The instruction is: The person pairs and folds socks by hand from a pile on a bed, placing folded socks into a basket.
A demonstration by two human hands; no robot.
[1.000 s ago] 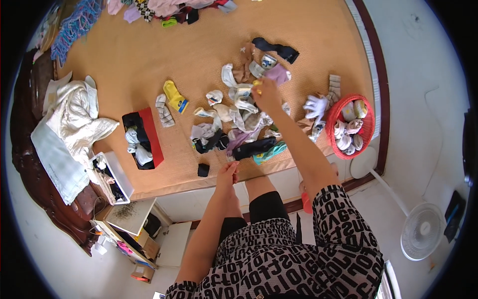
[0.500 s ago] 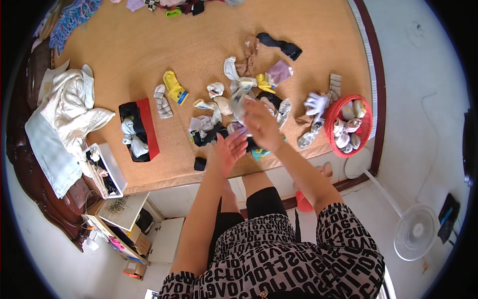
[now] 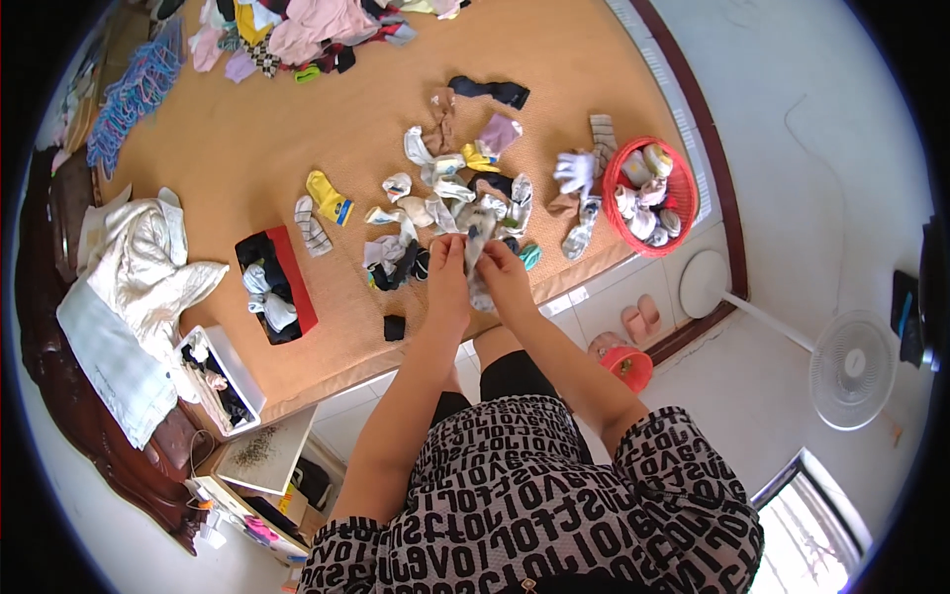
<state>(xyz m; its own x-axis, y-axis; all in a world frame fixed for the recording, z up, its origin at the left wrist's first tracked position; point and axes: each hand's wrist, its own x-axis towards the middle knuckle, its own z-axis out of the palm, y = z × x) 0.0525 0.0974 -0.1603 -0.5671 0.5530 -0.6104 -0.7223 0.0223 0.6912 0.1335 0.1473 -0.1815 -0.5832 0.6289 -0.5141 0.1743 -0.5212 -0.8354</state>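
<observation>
A light grey-white sock (image 3: 479, 234) hangs between my two hands at the front edge of the bed. My left hand (image 3: 450, 275) is closed at one side of it, and my right hand (image 3: 506, 281) pinches it from the other. Just beyond lies a loose heap of socks, among them a white sock (image 3: 417, 146), a brown sock (image 3: 441, 121), a purple sock (image 3: 500, 133) and a small yellow one (image 3: 479, 158). Dark socks (image 3: 400, 265) lie left of my left hand. A small black folded piece (image 3: 395, 328) rests nearer the edge.
At the right stands a red basket (image 3: 609, 203) of rolled socks, beside a striped sock (image 3: 603, 144). Left are a yellow sock (image 3: 329, 198), a red-sided box (image 3: 297, 282) and a white bin (image 3: 252, 391). Clothes (image 3: 317, 30) pile up at the far side; a fan (image 3: 852, 370) stands right.
My hands have drawn back toward me with the grey-white sock, from over the heap. My left hand, spread before, is now closed. The whole view has shifted.
</observation>
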